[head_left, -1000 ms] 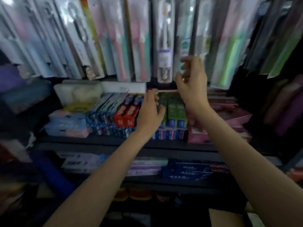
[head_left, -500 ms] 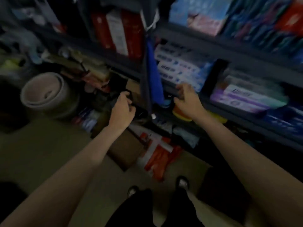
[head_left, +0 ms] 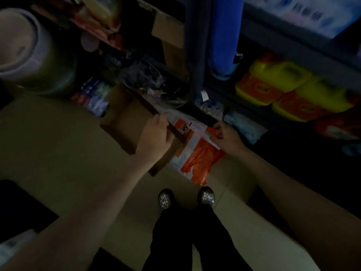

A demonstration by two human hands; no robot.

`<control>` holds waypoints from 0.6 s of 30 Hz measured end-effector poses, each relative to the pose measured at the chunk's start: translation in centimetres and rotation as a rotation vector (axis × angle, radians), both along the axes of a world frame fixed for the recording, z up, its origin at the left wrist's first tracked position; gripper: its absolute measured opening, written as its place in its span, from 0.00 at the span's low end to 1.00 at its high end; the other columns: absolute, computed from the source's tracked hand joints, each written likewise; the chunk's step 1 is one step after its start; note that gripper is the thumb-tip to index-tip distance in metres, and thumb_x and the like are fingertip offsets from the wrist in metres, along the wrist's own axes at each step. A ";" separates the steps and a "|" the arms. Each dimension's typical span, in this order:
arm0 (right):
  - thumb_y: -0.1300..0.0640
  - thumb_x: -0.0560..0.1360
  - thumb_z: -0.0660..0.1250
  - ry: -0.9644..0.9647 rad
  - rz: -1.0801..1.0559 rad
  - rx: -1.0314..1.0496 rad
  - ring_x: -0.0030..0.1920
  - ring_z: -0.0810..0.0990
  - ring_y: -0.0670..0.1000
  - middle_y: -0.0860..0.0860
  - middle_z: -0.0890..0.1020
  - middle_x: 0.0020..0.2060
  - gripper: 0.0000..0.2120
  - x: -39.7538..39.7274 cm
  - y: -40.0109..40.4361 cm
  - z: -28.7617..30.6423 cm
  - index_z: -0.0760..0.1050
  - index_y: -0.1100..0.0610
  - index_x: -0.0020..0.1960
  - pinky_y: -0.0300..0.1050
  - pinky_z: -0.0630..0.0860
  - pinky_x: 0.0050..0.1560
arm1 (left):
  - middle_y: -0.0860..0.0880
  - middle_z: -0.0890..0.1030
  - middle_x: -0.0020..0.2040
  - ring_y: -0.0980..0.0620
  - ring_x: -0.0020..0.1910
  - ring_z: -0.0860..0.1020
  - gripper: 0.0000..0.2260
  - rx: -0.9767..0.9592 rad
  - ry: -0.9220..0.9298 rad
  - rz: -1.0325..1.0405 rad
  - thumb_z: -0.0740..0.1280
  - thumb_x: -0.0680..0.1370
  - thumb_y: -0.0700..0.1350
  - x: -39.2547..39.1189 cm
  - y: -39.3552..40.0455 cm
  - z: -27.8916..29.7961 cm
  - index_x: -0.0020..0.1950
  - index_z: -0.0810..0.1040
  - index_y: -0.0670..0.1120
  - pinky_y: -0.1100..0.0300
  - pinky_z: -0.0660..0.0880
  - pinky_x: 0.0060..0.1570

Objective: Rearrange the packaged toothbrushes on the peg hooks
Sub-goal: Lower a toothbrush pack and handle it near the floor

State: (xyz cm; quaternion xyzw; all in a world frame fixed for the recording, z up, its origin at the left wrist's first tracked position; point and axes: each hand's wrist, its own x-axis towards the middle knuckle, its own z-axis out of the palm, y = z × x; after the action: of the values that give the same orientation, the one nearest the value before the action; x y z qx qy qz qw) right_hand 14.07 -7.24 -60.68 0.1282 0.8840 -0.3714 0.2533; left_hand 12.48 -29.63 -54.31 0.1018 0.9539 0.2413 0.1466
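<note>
Cardboard formed the open box (head_left: 125, 122) on the floor (head_left: 58, 153); the left hand (head_left: 156, 136) gripped its near wall, fingers curled over the edge. The right hand (head_left: 227, 136) pinched a dark flat item (head_left: 199, 114) beside an orange-and-white bag (head_left: 195, 159) whose print was unreadable. Compared with half a second earlier, the view had dropped to floor level and both hands had lowered. Yellow jugs (head_left: 277, 81) stood on the bottom shelf. No packaged toothbrushes or peg hooks appeared.

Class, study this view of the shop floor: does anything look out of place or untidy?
Yes. An orange and white bag lies crumpled on the floor beside an open cardboard box, not shelved.
</note>
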 end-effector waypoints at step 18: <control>0.61 0.79 0.57 0.030 -0.016 0.425 0.65 0.68 0.63 0.64 0.63 0.69 0.27 1.2 4.0 -40.3 0.51 0.61 0.75 0.55 0.64 0.63 | 0.38 0.75 0.60 0.44 0.58 0.73 0.13 -0.011 -0.114 -0.287 0.62 0.76 0.35 -5.7 9.7 -29.6 0.61 0.74 0.39 0.68 0.64 0.47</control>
State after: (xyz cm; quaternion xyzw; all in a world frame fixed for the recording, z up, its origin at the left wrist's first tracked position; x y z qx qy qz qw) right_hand 15.22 -3.20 -100.98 0.1800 0.9451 -0.1805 0.2044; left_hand 6.74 -19.95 -83.88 0.2225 0.9210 0.2180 0.2340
